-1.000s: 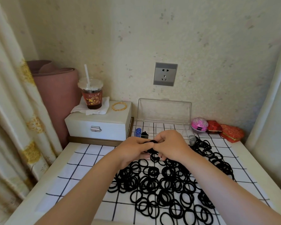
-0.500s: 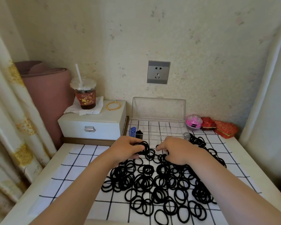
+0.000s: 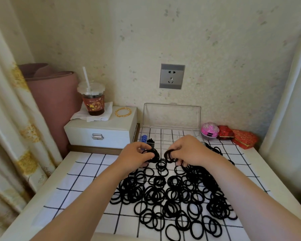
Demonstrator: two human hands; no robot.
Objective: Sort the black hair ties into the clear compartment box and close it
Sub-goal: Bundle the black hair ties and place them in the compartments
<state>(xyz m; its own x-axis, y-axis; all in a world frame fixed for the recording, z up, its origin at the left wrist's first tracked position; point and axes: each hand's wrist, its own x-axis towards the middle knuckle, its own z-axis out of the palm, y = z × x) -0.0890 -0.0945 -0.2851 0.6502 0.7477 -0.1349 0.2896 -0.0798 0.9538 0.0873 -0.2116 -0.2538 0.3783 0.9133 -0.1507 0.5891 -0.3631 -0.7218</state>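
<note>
Just in front of the open clear compartment box (image 3: 163, 133), the left hand (image 3: 136, 158) grips a small bunch of black hair ties (image 3: 154, 154) and the right hand (image 3: 189, 151) pinches a second bunch (image 3: 169, 154), while the heap (image 3: 172, 193) lies spread on the near side of the box. Tangling looks the likeliest trouble: interlinked loops could drag extras up, or a springy bunch could pop out of a cell (they look small) and land beside the box. Overfilled cells could also stop the lid (image 3: 172, 117), upright at the box's far edge, from closing.
</note>
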